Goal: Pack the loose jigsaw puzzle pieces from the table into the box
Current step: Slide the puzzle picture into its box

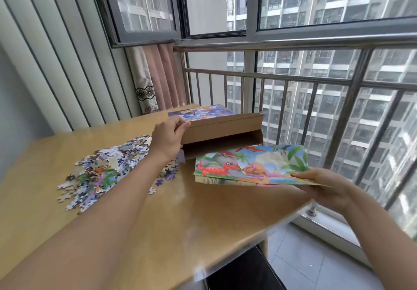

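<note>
Wooden worktop (158,210) beside a window, puzzle pieces (106,168) heaped near its left edge.
Your left hand (168,135) fingers grip the box (222,127) lid; right hand (327,187) fingers pinch picture sheets (248,165).

A: Landmark is the cardboard box (222,129), at the far edge of the wooden table (158,217), just before the railing (293,80). State?

B: Its printed lid is lifted at the near-left corner. Left hand (168,137) grips that corner, fingers curled over the lid's edge; dark gap visible beneath.

A: Loose pieces?

B: Puzzle pieces (108,168) heaped on the table left of the box, partly behind the left forearm; a few strays lie nearer the camera.

A: Other hand?

B: Right hand (325,186), right of and nearer than the box, pinches flat dinosaur picture sheets (250,165) by their right edge, held above the table just before the box opening.
</note>
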